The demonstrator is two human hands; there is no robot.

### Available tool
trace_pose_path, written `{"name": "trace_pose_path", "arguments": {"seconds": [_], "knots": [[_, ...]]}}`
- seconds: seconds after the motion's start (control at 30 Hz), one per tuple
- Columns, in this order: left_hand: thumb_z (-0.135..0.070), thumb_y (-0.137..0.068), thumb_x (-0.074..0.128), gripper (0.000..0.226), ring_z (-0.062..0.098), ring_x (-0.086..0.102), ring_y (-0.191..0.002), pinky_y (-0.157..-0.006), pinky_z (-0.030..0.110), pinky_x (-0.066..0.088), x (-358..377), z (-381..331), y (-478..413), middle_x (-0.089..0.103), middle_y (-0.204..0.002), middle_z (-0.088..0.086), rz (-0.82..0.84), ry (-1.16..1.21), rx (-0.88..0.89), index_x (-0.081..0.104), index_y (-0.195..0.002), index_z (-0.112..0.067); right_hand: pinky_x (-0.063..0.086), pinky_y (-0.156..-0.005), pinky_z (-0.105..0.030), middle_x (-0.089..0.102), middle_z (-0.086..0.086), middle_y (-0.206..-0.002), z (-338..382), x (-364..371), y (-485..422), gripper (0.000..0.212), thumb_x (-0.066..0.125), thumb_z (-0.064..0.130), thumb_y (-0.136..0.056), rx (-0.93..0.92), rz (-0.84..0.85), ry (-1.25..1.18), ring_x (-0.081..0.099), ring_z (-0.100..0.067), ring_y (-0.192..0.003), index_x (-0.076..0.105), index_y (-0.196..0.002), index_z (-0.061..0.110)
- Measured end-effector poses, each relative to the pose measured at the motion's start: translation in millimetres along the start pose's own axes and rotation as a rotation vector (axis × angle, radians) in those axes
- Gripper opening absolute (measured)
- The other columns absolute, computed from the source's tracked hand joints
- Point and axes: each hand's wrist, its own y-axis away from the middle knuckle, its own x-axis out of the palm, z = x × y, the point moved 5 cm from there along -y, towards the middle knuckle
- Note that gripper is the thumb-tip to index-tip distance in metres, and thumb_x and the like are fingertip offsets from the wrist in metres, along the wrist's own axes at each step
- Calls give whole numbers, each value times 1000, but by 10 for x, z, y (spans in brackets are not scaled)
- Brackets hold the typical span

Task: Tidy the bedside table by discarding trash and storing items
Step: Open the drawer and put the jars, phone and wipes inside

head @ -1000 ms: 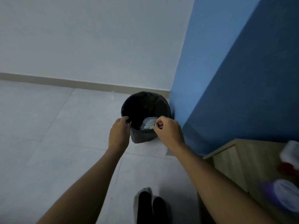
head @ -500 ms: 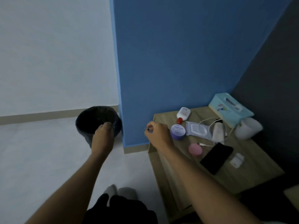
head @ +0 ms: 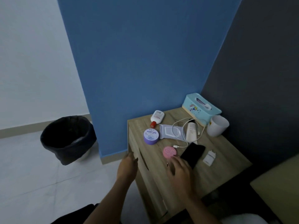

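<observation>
A wooden bedside table [head: 216, 172] stands in the corner. On it lie a purple jar [head: 151, 136], a pink round compact [head: 169, 151], a black phone [head: 192, 154], a white charger plug [head: 209, 157], a white cable [head: 181, 131], a wipes pack [head: 168, 132], a white tube [head: 191, 130] and a red-capped bottle [head: 157, 118]. My right hand [head: 179, 169] hovers open over the table, fingertips just short of the compact and the phone. My left hand [head: 127, 167] is open and empty beside the table's left front edge.
A black-lined trash bin [head: 68, 139] stands on the tiled floor left of the blue wall. A turquoise tissue box [head: 201, 109] and a white cup [head: 217, 126] sit at the table's back right. A bed edge [head: 278, 188] lies at the right.
My view has swung from the bin to the table. Both hands left the bin's rim and moved right. The right hand opened over the table; the left came to the table's edge.
</observation>
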Motion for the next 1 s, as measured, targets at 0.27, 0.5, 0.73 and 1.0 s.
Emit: {"name": "trace_pose_path", "arguments": {"seconds": [0.27, 0.5, 0.73, 1.0], "knots": [[-28, -96, 49, 45, 31, 54, -120, -97, 37, 45, 415, -12, -196, 55, -133, 15, 77, -5, 13, 44, -136, -9, 34, -106, -47, 71, -11, -113, -60, 292, 157, 37, 48, 20, -84, -163, -132, 131, 64, -27, -112, 73, -105, 3], [-15, -93, 49, 36, 37, 61, -103, -82, 40, 52, 589, 46, -335, 65, -115, 19, 61, 4, 12, 46, -128, -8, 37, -106, -41, 70, -14, -114, -8, 395, 190, 50, 28, 17, -98, -278, -194, 58, 64, -28, -114, 74, -96, -2], [-24, -92, 54, 49, 38, 62, -101, -80, 40, 51, 627, 81, -315, 67, -112, 18, 50, 17, -29, 41, -137, -9, 43, -101, -37, 68, -10, -120, -7, 413, 239, 35, 43, 14, -94, -337, -186, 13, 63, -24, -116, 73, -102, 0], [-10, -85, 54, 25, 34, 61, -101, -83, 38, 51, 609, 85, -392, 67, -107, 16, 43, 84, -134, 60, -110, -8, 43, -99, -35, 70, -12, -115, 11, 427, 217, 47, 30, 20, -99, -320, -159, 81, 65, -24, -111, 72, -106, 0]]}}
